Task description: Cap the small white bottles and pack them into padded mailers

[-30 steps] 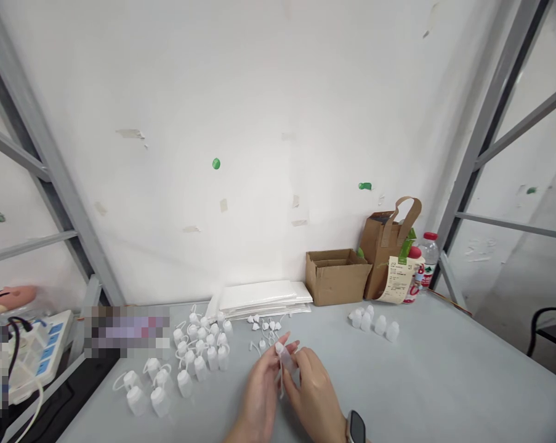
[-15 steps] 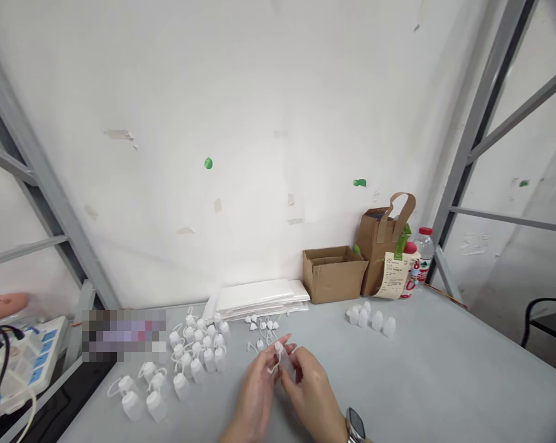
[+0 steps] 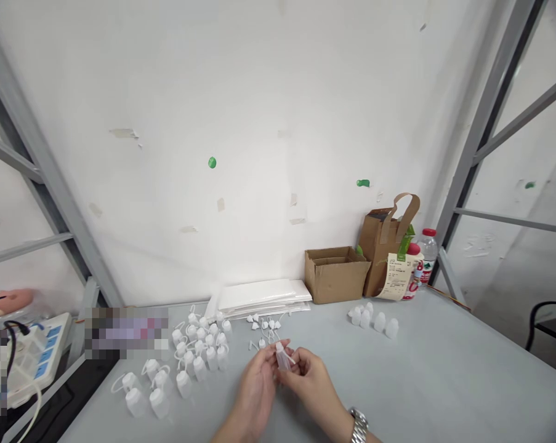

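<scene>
A small translucent plastic bottle [image 3: 283, 362] with a white cap stands nearly upright between my hands, low in the middle of the view. Its thin strap runs out to the right. My left hand [image 3: 258, 384] is closed about the left side of the bottle, with fingertips showing behind the cap. From the right, my right hand [image 3: 313, 376] pinches the bottle's body with thumb and fingers. Just beyond my hands lie several loose white caps [image 3: 265, 325] with straps. To the left stand several capped bottles [image 3: 198, 368] in a cluster. Several bottles without straps [image 3: 379, 321] stand at the right.
A stack of white envelopes [image 3: 259, 296] lies against the wall, beside a cardboard box [image 3: 337, 277]. A brown paper bag [image 3: 378, 246] and a red-capped bottle [image 3: 428, 249] are at the back right. A power strip [image 3: 47, 351] and a black panel [image 3: 81, 391] occupy the left side.
The bottle has turned between my hands: its strap has swung from the left side to the right. My right wrist has rolled, showing the watch band now instead of the watch face.
</scene>
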`<state>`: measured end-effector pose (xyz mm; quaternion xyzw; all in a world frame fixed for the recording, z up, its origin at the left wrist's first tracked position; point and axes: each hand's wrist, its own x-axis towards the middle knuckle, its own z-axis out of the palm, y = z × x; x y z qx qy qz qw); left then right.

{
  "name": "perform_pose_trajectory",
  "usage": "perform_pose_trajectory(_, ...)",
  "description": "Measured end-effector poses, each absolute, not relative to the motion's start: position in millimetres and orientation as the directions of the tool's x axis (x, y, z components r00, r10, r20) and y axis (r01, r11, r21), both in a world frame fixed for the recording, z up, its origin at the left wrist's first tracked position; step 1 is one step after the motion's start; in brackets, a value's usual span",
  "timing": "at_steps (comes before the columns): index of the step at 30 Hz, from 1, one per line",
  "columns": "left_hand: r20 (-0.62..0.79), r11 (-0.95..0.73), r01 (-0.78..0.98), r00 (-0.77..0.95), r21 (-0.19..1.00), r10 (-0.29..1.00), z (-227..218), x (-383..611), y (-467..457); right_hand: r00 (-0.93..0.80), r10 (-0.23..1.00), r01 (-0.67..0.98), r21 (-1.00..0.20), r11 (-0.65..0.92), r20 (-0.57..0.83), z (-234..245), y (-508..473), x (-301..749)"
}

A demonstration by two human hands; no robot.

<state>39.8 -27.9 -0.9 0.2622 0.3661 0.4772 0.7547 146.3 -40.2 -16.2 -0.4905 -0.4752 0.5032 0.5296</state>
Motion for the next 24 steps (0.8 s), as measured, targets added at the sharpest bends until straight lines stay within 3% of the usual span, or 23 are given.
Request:
perform_pose_trajectory(7, -0.279, 0.386, -0.527, 0.273, 0.757, 0.921, -1, 41, -29, -0.064, 0.993, -0.177, -0.979, -0.105, -0.095, -8, -37, 150)
perform_pose_trajectory(16, -0.224, 0.296, -0.442, 0.209, 0.847, 0.952, -2, 46, -28, -0.016, 0.997, -0.164, -0.983, -0.083, -0.081, -8, -38, 150)
perform_pose_trajectory(21, -0.189, 0.311, -0.449, 0.297, 0.838, 0.936, 2, 42, -25, -0.194, 0.975, -0.342, -0.925, -0.169, -0.107, -3, -41, 156)
perform_pose_trajectory(24, -0.196, 0.300, -0.471, 0.258, 0.829, 0.946, 5, 39, -23, -0.279, 0.957, -0.422, -0.884, -0.201, -0.085, -2, -40, 158)
